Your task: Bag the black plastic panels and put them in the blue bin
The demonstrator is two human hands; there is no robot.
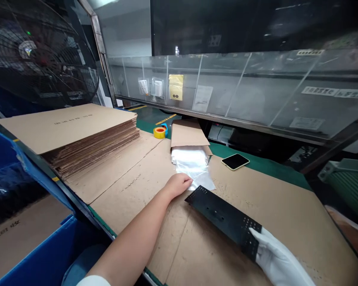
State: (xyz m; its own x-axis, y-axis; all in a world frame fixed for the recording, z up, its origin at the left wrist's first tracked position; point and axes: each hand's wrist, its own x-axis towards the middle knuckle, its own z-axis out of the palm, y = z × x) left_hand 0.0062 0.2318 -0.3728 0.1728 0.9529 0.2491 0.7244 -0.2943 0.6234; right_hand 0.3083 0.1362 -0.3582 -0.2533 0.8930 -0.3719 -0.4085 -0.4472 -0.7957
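My bare left hand [179, 186] pinches the near edge of a clear plastic bag [197, 174]. The bag sticks out of a cardboard box [188, 134] lying on its side, with more bags stacked inside its mouth. In my right hand [270, 250], which wears a white glove, is the right end of a black metal plate [222, 216] with rows of small holes near both ends. The plate slants over the table, its far end close to the bag and my left hand. My right thumb lies on top; the other fingers are hidden beneath.
A tall stack of flat cardboard sheets [92, 135] stands on the left of the cardboard-covered table [131, 210]. Yellow tape [159, 132] and a phone [235, 161] lie toward the back. Blue bins [47, 254] are at lower left, a large fan [41, 51] beyond.
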